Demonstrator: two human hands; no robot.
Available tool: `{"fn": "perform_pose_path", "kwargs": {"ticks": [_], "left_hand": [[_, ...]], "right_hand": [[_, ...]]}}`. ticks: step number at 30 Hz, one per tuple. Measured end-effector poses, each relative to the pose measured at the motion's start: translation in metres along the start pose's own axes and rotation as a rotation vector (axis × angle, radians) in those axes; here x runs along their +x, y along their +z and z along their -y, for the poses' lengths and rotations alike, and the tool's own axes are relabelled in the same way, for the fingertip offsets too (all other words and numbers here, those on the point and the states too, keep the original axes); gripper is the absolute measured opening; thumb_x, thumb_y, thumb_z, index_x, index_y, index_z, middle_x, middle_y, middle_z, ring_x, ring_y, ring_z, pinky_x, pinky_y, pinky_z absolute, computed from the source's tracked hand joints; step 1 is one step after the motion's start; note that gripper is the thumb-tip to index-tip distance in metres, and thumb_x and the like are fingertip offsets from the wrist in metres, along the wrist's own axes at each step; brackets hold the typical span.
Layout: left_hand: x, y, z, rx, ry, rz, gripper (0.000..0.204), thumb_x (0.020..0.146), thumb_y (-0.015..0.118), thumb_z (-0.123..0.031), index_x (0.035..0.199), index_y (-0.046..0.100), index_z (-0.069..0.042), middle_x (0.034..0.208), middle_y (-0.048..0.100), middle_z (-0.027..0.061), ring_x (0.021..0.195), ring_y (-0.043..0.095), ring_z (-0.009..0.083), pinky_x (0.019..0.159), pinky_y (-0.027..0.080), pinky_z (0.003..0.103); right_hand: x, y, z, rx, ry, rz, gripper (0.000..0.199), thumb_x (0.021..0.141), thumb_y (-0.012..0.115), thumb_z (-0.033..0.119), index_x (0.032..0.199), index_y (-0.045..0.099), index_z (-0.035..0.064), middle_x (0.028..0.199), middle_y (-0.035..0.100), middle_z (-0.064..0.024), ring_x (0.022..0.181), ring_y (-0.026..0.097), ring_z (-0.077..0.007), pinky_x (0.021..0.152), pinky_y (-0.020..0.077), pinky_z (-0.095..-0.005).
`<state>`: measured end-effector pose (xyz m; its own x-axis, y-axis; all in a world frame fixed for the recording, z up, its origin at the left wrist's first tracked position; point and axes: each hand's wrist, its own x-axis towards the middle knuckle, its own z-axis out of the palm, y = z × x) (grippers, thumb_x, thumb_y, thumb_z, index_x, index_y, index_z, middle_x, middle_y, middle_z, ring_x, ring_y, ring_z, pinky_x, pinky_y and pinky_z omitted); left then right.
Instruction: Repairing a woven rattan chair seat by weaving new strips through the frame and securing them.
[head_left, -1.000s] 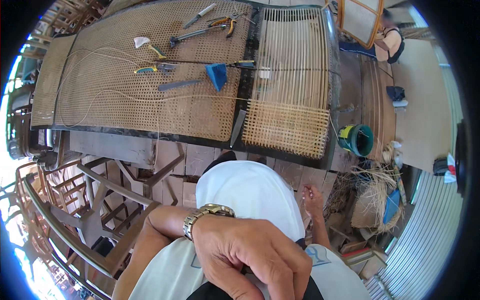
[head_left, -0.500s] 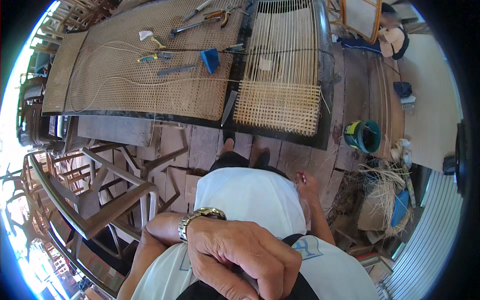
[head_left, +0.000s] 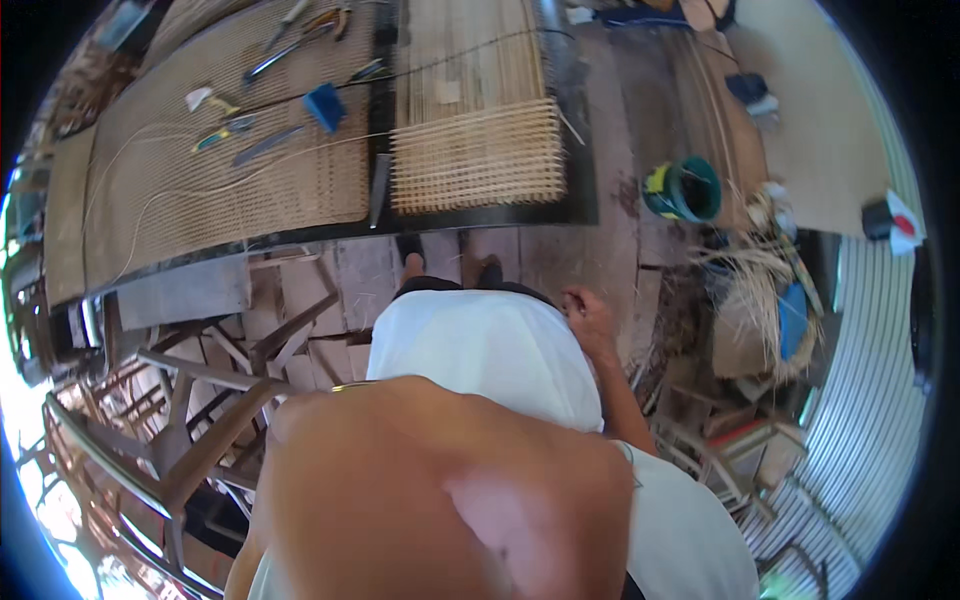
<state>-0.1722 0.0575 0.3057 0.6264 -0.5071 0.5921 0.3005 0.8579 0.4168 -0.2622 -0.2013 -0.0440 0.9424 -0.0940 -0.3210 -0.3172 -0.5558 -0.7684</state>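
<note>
My left hand (head_left: 440, 490) is raised very close to the view, large and smeared; its fingers are hidden, with a bit of watch band (head_left: 355, 385) showing behind it. At my right side hangs my right hand (head_left: 592, 320), its fingers loosely curled and a gap between them, nothing visible in it. Beyond my feet lies a partly woven cane panel (head_left: 475, 165) on a dark board, its far strands loose lengthwise. A knife blade (head_left: 379, 190) rests left of it. On the wide woven cane sheet (head_left: 310, 195) sit a blue block (head_left: 324, 107) and several hand tools.
Wooden chair frames (head_left: 215, 440) crowd the left side. A green bucket (head_left: 683, 190) stands on the plank floor to the right, with a heap of cane scraps (head_left: 755, 290) nearer me. Corrugated sheet metal (head_left: 865, 400) borders the far right.
My left hand has come up closer to the view and now covers more of it. The view has shifted, so the table appears higher and further left. My right hand still hangs by my side.
</note>
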Motion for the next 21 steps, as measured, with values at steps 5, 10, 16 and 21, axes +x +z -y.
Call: {"fn": "perform_pose_path", "kwargs": {"ticks": [5, 10, 16, 21], "left_hand": [[-0.002, -0.007, -0.004, 0.091, -0.055, 0.088, 0.038, 0.093, 0.075, -0.021, 0.101, 0.062, 0.013, 0.081, 0.062, 0.0179, 0.07, 0.066, 0.0245, 0.06, 0.055, 0.034], [0.001, -0.005, -0.002, -0.036, -0.038, 0.334, 0.013, 0.092, 0.068, 0.002, 0.099, 0.062, 0.012, 0.088, 0.065, 0.0216, 0.078, 0.067, 0.0323, 0.067, 0.054, 0.037], [-0.02, 0.012, -0.022, 0.117, -0.244, 0.069, 0.025, 0.089, 0.076, -0.007, 0.104, 0.064, 0.008, 0.096, 0.067, 0.0207, 0.083, 0.068, 0.0346, 0.068, 0.054, 0.04], [-0.049, -0.005, -0.017, 0.359, -0.369, -0.189, 0.079, 0.089, 0.077, -0.039, 0.143, 0.045, 0.008, 0.111, 0.069, 0.0153, 0.093, 0.069, 0.0207, 0.086, 0.056, 0.038]], "right_hand": [[-0.01, -0.012, -0.009, 0.001, 0.016, -0.028, 0.017, 0.094, 0.065, 0.012, 0.107, 0.069, 0.0023, 0.091, 0.073, -0.0146, 0.08, 0.071, -0.0236, 0.074, 0.0542, -0.0356], [0.003, -0.007, -0.035, -0.036, -0.051, -0.021, 0.018, 0.097, 0.063, 0.012, 0.109, 0.07, 0.0016, 0.084, 0.072, -0.0092, 0.076, 0.068, -0.015, 0.071, 0.0538, -0.0297], [0.025, 0.007, -0.044, -0.026, -0.091, 0.057, 0.017, 0.097, 0.064, 0.013, 0.109, 0.069, 0.0018, 0.085, 0.071, -0.0093, 0.076, 0.067, -0.0141, 0.069, 0.0529, -0.0293], [0.023, 0.001, 0.004, -0.158, -0.092, 0.113, 0.015, 0.094, 0.065, 0.012, 0.105, 0.072, 0.0044, 0.093, 0.072, -0.0157, 0.082, 0.07, -0.0271, 0.072, 0.0544, -0.0365]]}}
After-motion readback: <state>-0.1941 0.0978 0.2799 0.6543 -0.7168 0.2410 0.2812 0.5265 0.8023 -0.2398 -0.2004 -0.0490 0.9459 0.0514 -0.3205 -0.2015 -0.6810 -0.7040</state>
